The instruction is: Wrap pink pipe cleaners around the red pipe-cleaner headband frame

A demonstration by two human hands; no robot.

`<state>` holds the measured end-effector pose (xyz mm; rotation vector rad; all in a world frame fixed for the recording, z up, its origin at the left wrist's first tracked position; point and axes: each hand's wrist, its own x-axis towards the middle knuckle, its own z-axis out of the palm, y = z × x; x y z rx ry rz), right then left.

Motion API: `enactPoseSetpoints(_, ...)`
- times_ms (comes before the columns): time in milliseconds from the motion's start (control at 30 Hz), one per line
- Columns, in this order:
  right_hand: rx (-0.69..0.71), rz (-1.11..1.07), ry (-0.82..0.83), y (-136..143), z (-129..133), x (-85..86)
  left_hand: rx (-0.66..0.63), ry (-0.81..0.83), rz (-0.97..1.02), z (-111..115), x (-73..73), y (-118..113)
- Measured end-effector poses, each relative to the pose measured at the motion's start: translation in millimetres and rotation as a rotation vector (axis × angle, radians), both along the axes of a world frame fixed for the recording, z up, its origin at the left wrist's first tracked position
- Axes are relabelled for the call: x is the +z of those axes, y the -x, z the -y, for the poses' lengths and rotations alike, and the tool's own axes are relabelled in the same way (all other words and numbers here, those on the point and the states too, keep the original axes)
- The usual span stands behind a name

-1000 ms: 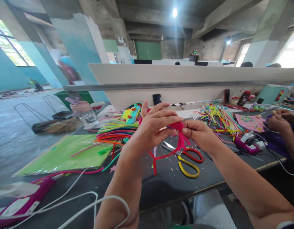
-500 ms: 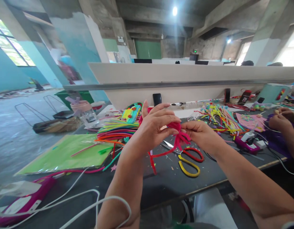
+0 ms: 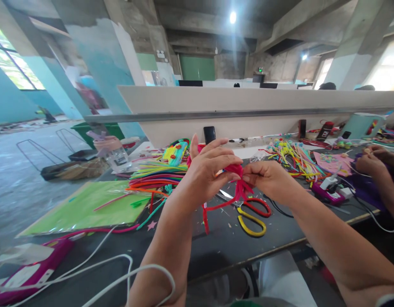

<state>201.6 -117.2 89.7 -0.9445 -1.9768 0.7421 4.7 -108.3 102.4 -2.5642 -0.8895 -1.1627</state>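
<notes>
A bunch of pink-red pipe cleaners (image 3: 243, 190) is held between my two hands above the dark table. My left hand (image 3: 209, 168) is closed round its left part, with the fingers covering much of it. The fingertips of my right hand (image 3: 263, 177) pinch the gathered middle, where loose ends fan out downward. One longer red stem (image 3: 220, 207) hangs from the bunch and bends down at its end. Below my hands lie scissors (image 3: 252, 217) with red and yellow handles, blades partly hidden behind the bunch.
Left are bundled coloured pipe cleaners (image 3: 160, 174), a green sheet (image 3: 84, 207) and a purple power strip (image 3: 33, 273) with white cables. A phone (image 3: 209, 134) leans on the divider. At right lie more coloured stems (image 3: 295, 157), another power strip (image 3: 327, 194) and a co-worker's hands (image 3: 372, 160).
My right fingers have shifted slightly on the gathered middle, and the loose ends now point more straight down. My left hand keeps its grip. The view has moved a little.
</notes>
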Motion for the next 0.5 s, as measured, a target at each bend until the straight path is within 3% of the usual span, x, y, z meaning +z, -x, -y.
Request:
enactPoseSetpoints(167,-0.056,-0.224,0.066,0,-14,-10.0,0.107,-0.047,0.319,17,7.4,1)
enactPoseSetpoints(233,-0.098,-0.262,0.070,0,-18,-10.2,0.101,0.081,0.380,25,8.4,2)
enactPoseSetpoints(333,-0.178,-0.243,-0.004,1,-20,-7.3,0.000,0.376,0.302,31,4.8,-4)
enactPoseSetpoints(500,-0.220,-0.194,-0.147,3,-17,-9.7,-0.138,0.694,0.470,19,-8.9,-32)
